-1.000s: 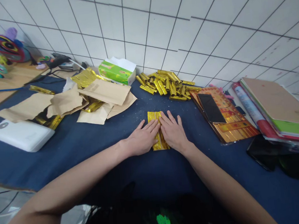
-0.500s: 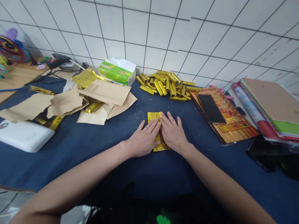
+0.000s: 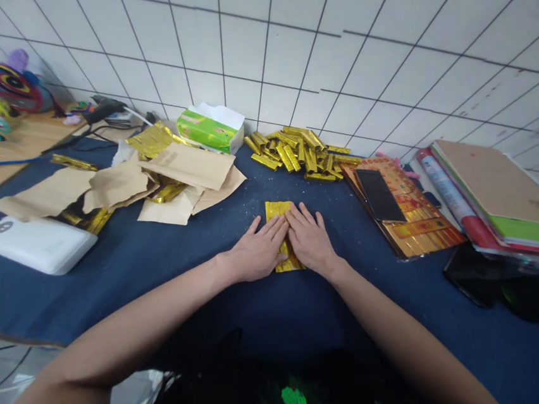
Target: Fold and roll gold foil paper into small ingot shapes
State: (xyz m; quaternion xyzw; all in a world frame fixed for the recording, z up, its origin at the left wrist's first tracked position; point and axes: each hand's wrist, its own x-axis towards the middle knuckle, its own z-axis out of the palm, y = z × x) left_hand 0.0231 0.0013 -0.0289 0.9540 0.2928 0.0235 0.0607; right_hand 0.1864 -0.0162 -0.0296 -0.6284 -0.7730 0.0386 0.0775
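A sheet of gold foil paper [image 3: 278, 209] lies on the dark blue table cover [image 3: 170, 256], long side running away from me. My left hand [image 3: 256, 252] lies flat on its left half with fingers stretched out. My right hand [image 3: 309, 239] presses flat on its right half, fingers also extended. The fingertips of both hands meet near the paper's middle line. Only the paper's far end and a strip between my hands show.
A heap of folded gold pieces [image 3: 299, 154] sits behind the sheet. Brown paper wrappers [image 3: 185, 172] and a green tissue box [image 3: 211, 129] lie at back left, a white power bank [image 3: 35, 244] at left. A phone [image 3: 379, 194] rests on red-gold paper packs, books [image 3: 503, 205] at right.
Both hands have stayed flat on the gold sheet; they drew very slightly toward me and the view shifted a little. Nothing else moved.
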